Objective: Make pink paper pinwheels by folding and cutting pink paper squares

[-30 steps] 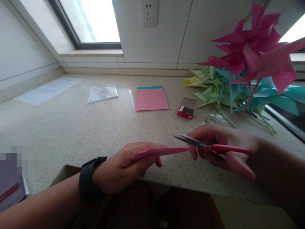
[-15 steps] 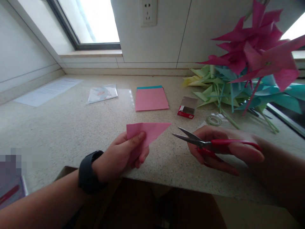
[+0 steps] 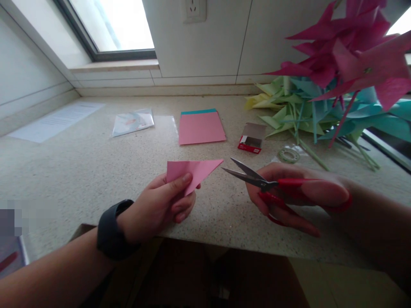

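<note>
My left hand (image 3: 171,196), with a dark watch on its wrist, pinches a folded pink sheet of paper (image 3: 202,169) between thumb and fingers. The fold forms a triangle whose sharp corner points right. In my right hand (image 3: 295,196) is a pair of scissors (image 3: 261,182) with red handles, thumb and fingers through the loops. Their blades stand apart and point left. The blade tips are right beside the paper's pointed corner, with a small gap between them. Both hands are above the front of the speckled counter (image 3: 212,218).
Behind the hands lies a stack of pink paper (image 3: 202,128) with a teal edge. A small red box (image 3: 252,139) and a tape roll (image 3: 288,155) lie to its right. Paper pinwheels (image 3: 337,72) crowd the right. A clear packet (image 3: 133,122) and printed sheet (image 3: 59,119) lie left.
The scissors have moved slightly left and up, and their blade tips are closer to the paper's corner. The whole view has shifted a little. Both hands keep their hold.
</note>
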`<state>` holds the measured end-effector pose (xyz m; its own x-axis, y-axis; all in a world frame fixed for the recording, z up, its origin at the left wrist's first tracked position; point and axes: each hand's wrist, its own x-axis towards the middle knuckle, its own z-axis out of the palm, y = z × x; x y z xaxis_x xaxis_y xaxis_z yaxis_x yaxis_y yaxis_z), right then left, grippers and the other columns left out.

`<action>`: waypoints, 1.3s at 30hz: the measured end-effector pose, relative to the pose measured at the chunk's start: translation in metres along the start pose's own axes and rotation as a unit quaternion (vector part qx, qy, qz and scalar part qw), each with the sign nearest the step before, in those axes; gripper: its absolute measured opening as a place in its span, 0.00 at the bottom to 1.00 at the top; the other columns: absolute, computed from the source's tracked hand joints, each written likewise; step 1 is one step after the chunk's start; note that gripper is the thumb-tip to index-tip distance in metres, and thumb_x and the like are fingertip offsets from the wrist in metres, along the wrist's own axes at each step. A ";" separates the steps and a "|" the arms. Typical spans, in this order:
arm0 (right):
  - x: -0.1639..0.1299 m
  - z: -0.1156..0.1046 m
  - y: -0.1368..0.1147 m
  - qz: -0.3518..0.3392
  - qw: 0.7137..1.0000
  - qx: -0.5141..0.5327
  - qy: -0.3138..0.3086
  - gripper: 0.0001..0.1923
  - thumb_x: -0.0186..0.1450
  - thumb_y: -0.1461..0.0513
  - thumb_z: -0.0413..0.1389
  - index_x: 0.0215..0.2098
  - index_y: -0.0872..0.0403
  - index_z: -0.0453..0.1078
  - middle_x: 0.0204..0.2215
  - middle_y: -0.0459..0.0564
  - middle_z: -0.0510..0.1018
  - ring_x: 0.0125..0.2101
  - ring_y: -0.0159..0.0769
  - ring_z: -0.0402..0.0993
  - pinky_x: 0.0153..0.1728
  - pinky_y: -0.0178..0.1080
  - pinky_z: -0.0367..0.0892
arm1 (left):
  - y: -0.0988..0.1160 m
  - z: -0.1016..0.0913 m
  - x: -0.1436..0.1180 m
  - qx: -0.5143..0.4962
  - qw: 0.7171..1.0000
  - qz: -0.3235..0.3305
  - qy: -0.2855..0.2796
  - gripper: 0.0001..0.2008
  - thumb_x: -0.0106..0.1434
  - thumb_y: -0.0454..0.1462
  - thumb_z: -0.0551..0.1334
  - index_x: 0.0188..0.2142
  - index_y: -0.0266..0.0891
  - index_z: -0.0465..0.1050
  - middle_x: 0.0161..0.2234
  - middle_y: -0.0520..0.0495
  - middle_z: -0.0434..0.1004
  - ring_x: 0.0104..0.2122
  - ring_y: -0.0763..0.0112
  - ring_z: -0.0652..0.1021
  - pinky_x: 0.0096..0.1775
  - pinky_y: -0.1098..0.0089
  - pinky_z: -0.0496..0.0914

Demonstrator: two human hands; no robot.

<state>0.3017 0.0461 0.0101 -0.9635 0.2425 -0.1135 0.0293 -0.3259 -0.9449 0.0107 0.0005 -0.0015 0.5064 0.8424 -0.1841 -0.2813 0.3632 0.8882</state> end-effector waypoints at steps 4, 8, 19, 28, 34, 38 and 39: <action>-0.002 0.001 -0.005 0.007 1.000 0.005 -0.005 0.31 0.64 0.38 0.56 0.45 0.58 0.70 0.19 0.44 0.74 0.16 0.28 0.68 0.21 0.31 0.63 | 0.001 0.000 0.000 0.010 1.000 -0.003 0.001 0.18 0.72 0.42 0.56 0.26 0.38 0.64 0.15 0.58 0.56 0.15 0.79 0.62 0.19 0.78 0.57; 0.001 0.001 -0.002 0.003 1.000 0.009 -0.013 0.33 0.62 0.38 0.57 0.45 0.58 0.70 0.19 0.44 0.74 0.16 0.28 0.68 0.18 0.29 0.63 | 0.001 0.001 -0.001 0.024 1.000 -0.006 0.002 0.18 0.72 0.42 0.55 0.26 0.38 0.64 0.15 0.58 0.55 0.15 0.79 0.62 0.19 0.78 0.57; 0.003 0.001 0.005 -0.044 0.999 0.013 -0.008 0.33 0.64 0.36 0.53 0.44 0.58 0.71 0.15 0.41 0.72 0.12 0.27 0.64 0.16 0.29 0.59 | 0.000 0.001 -0.001 0.035 0.999 -0.011 0.005 0.18 0.72 0.43 0.56 0.27 0.38 0.64 0.15 0.58 0.54 0.15 0.78 0.61 0.20 0.77 0.57; 0.003 0.000 0.003 -0.031 0.999 -0.003 -0.012 0.33 0.64 0.36 0.53 0.44 0.57 0.70 0.15 0.42 0.73 0.12 0.27 0.65 0.17 0.29 0.60 | 0.001 0.001 -0.002 0.041 0.999 -0.005 0.009 0.18 0.72 0.43 0.56 0.26 0.39 0.64 0.15 0.58 0.55 0.15 0.78 0.62 0.20 0.77 0.57; 0.005 0.002 0.000 -0.028 0.999 -0.018 -0.009 0.36 0.59 0.33 0.55 0.42 0.57 0.69 0.15 0.41 0.72 0.11 0.27 0.64 0.14 0.29 0.59 | 0.001 0.001 -0.001 0.032 0.999 -0.003 0.009 0.17 0.71 0.43 0.57 0.26 0.38 0.63 0.15 0.58 0.57 0.15 0.78 0.62 0.20 0.77 0.58; 0.001 0.004 -0.005 -0.022 1.000 -0.018 0.013 0.34 0.61 0.35 0.56 0.41 0.57 0.70 0.15 0.40 0.70 0.10 0.26 0.61 0.12 0.28 0.56 | -0.002 -0.003 -0.004 0.050 0.998 0.009 0.030 0.17 0.71 0.44 0.58 0.26 0.38 0.65 0.16 0.56 0.62 0.16 0.78 0.65 0.20 0.77 0.60; 0.000 0.004 -0.006 -0.016 1.000 -0.019 0.017 0.33 0.61 0.36 0.57 0.41 0.57 0.70 0.15 0.40 0.70 0.10 0.25 0.61 0.12 0.28 0.56 | -0.003 -0.004 -0.006 0.069 0.997 0.008 0.033 0.18 0.71 0.45 0.58 0.26 0.38 0.66 0.16 0.55 0.64 0.17 0.77 0.65 0.20 0.77 0.60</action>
<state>0.3007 0.0444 0.0170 -0.9546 0.2831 -0.0924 0.0092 -0.2822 -0.9593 0.0055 -0.0040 -0.0048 0.4466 0.8738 -0.1925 -0.1719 0.2949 0.9399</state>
